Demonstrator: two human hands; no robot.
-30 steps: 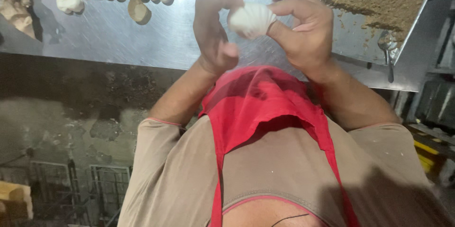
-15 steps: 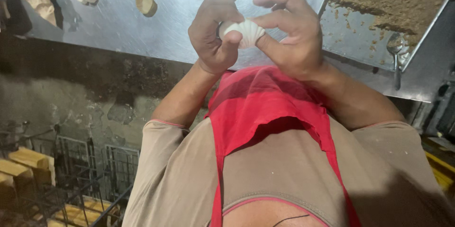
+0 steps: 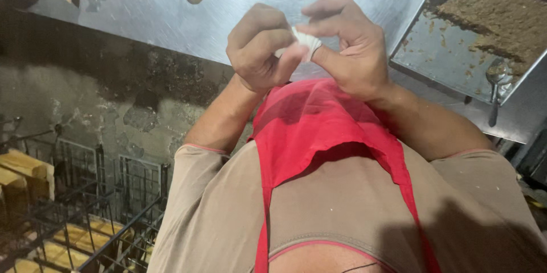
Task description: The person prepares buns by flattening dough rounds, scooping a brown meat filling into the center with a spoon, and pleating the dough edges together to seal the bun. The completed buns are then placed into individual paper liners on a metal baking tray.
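1. There is one view only, from a camera worn on the person's head.
2. It faces steeply down the person's chest, so the red apron (image 3: 319,130) fills the lower middle.
3. The hands sit close, in the upper middle.
4. The metal table (image 3: 171,16) runs along the top edge, a wire rack (image 3: 74,204) lower left.

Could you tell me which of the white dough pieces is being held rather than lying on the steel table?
The pleated dumpling, pinched between left hand and right hand; the others lie along the steel table at its far edge.
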